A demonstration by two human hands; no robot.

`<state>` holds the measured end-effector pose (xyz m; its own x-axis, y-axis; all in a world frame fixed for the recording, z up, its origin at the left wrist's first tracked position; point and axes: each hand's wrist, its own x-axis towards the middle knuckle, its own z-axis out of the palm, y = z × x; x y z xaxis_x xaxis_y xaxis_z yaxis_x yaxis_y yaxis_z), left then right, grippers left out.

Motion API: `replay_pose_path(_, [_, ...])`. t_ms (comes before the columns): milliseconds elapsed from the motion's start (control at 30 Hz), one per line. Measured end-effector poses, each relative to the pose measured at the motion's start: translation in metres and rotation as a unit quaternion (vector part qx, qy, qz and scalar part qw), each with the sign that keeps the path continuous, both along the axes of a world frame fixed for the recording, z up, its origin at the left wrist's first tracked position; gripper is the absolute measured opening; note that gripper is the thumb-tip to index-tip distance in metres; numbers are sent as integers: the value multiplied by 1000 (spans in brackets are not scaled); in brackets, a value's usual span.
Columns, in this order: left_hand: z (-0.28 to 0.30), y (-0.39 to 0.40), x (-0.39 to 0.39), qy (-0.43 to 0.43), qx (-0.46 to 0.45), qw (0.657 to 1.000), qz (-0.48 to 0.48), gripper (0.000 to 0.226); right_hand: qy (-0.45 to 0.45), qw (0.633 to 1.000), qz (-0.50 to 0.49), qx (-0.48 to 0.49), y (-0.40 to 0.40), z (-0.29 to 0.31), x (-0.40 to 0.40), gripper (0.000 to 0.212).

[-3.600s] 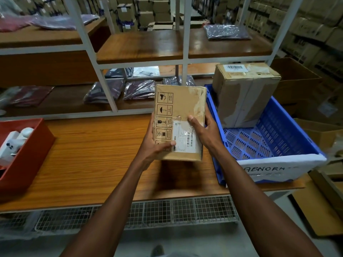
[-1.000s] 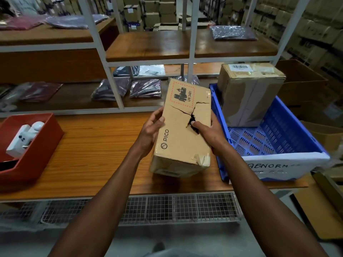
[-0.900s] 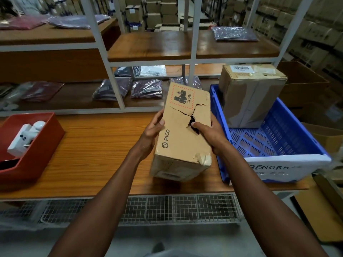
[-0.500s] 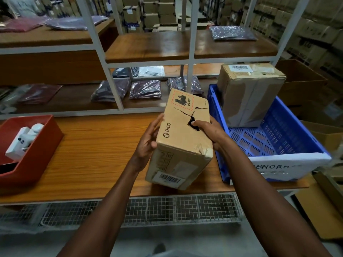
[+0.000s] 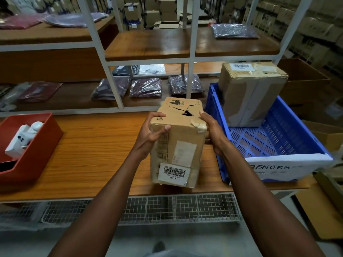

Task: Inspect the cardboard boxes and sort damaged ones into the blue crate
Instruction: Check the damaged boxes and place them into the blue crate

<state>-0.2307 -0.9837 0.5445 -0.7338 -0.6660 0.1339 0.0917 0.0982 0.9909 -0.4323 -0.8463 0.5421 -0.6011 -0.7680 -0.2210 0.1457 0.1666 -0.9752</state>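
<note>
Both hands grip the torn cardboard box [image 5: 179,143] above the bench [image 5: 89,151]: left hand [image 5: 151,134] fingers curl over its left edge, right hand [image 5: 213,131] presses its right side. Blue crate [image 5: 278,145] just beside holds a second box [image 5: 250,93]

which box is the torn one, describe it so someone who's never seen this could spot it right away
Start at the wooden table and the blue crate on its right end. Just left of the crate, the left hand and right hand hold a small cardboard box above the table. Unlike the larger taped box standing in the crate, it has a jagged black tear across its top.
</note>
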Motion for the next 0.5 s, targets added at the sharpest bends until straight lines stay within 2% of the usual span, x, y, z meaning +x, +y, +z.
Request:
replay_pose_path(67, [7, -3, -5, 0, 39, 999, 21, 73, 11, 1000, 9, -28, 1, 2, 8, 85])
replay_pose_path(133, [16, -7, -13, 6, 65, 997, 40, 75, 41, 997, 18, -61, 1, 5, 12, 81])
replay_pose_path(200, [25, -11, -20, 11, 87, 995, 52, 69, 81, 992, 42, -86, 2, 12, 15, 78])
replay_pose_path(300, [34, -18, -28, 8, 108, 992, 57, 55, 136, 984, 91, -75, 3, 20, 16, 99])
replay_pose_path(367, [37, -21, -34, 4, 109, 992, 63, 50, 182, 978, 91, -56, 2, 19, 14, 112])
replay_pose_path(500, [39, -24, -47, -6, 124, 989, 85, 68, 221, 974, 31, -45, -4, 15, 8, 107])
